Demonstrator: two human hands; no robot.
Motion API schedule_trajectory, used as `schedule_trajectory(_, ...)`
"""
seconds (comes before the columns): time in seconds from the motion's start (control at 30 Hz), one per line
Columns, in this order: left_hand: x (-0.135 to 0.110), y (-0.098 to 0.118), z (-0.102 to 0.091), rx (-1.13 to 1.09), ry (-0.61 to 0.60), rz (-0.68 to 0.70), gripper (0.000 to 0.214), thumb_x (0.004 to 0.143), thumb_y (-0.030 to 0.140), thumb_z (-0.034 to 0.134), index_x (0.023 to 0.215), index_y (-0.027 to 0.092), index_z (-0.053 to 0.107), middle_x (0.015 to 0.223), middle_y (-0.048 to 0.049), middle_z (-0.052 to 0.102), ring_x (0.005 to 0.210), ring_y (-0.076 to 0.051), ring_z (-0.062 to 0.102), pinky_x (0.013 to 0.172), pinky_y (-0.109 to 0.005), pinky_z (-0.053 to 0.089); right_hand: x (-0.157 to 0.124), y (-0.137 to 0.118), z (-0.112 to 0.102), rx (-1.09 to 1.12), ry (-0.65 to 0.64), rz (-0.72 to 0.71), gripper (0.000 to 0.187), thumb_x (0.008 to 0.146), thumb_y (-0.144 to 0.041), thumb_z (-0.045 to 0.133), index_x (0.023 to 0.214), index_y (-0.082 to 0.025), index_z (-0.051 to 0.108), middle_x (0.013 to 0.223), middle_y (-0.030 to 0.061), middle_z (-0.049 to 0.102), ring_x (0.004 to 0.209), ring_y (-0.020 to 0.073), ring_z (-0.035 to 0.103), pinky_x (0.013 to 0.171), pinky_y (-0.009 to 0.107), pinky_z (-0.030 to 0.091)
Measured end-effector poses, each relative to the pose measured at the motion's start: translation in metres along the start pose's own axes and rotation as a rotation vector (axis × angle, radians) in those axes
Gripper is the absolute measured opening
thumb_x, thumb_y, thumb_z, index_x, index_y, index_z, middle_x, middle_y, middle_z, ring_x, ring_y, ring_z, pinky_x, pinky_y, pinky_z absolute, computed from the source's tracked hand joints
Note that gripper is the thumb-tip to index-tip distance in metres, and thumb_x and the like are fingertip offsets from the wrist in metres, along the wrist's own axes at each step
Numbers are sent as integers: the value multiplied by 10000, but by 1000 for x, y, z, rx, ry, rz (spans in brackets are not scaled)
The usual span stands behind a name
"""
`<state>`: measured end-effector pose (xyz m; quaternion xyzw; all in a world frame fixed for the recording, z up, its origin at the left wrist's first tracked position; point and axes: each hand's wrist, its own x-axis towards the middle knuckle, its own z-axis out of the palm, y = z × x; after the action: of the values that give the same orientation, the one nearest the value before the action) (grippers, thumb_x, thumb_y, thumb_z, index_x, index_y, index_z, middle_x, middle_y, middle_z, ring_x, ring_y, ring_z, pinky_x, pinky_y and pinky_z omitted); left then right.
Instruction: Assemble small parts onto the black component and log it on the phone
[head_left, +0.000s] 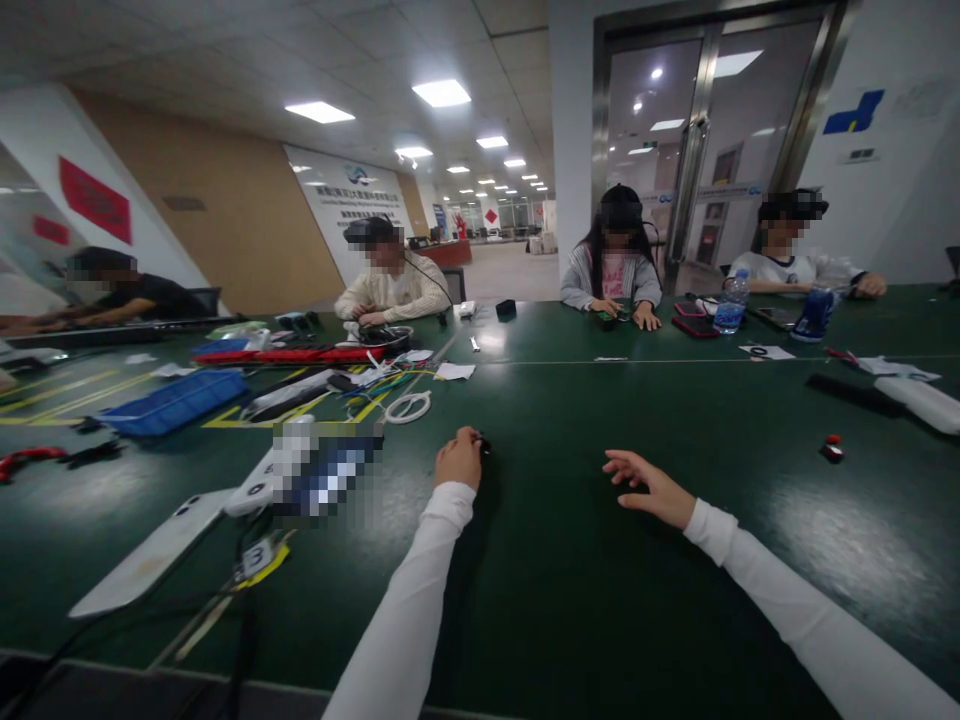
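My left hand rests low over the green table, its fingers curled round a small dark object. Only an edge of that object shows past the fingertips, so I cannot make out its kind. To the right, my right hand hovers above the tabletop with fingers spread and nothing in them. Farther right lies a small red, black and white item, apart from both hands. A white cable coil sits beyond my left hand.
On the left are a white phone, a blue tray, tangled wires and a number tag. Several people sit around the table. A water bottle and a blue can-like container stand far right, near a white elongated object.
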<state>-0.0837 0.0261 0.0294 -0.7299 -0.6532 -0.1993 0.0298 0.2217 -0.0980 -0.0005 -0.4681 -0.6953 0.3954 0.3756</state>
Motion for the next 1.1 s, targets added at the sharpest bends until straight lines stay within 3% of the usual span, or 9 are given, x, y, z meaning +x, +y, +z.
schedule_trajectory(0.17,10,-82,-18,114,155,-486,250,798,294,365,990,147,427,906,-142,572,898,-264,527,726,-373,370,-2,0,1,-29,-16,26,578,693,-198,554,1211,-246,302,1135,61,471,946,193,491,789,368,387)
schedule_trajectory(0.23,9,-103,-21,109,215,-591,268,793,307,370,996,141,425,910,-154,570,894,-271,527,708,-377,374,-3,0,1,-43,-29,43,558,702,-209,548,1207,-248,315,1141,59,468,963,198,485,798,377,388)
schedule_trajectory(0.33,7,-121,-23,52,269,-639,281,794,318,367,1008,142,417,879,-142,578,846,-253,541,687,-357,381,-4,1,1,-45,-43,52,536,711,-225,540,1202,-251,327,1145,55,467,978,204,479,808,385,386)
schedule_trajectory(0.53,5,-128,-23,-19,372,-613,260,796,289,363,1007,147,418,893,-91,564,847,-220,520,688,-319,381,-5,7,3,-40,-33,33,544,700,-232,547,1198,-244,328,1135,60,478,965,203,490,795,371,389)
schedule_trajectory(0.73,-2,-127,-26,67,410,-623,248,774,297,393,935,126,473,997,-128,496,979,-256,421,779,-359,346,-5,5,2,-53,-45,46,536,713,-238,536,1205,-242,321,1150,61,467,979,203,483,807,372,388)
schedule_trajectory(0.87,-4,-125,-28,86,385,-684,259,753,320,419,915,132,494,1025,-138,471,998,-287,390,769,-394,345,-6,3,2,-51,-48,54,536,715,-237,534,1205,-247,319,1151,60,464,984,205,480,811,377,388)
schedule_trajectory(1.1,-5,-120,-32,57,319,-646,258,747,323,430,919,146,503,1036,-132,459,1012,-282,373,769,-401,348,-6,3,2,-60,-53,63,541,717,-239,530,1212,-252,312,1154,58,463,991,210,477,812,384,389)
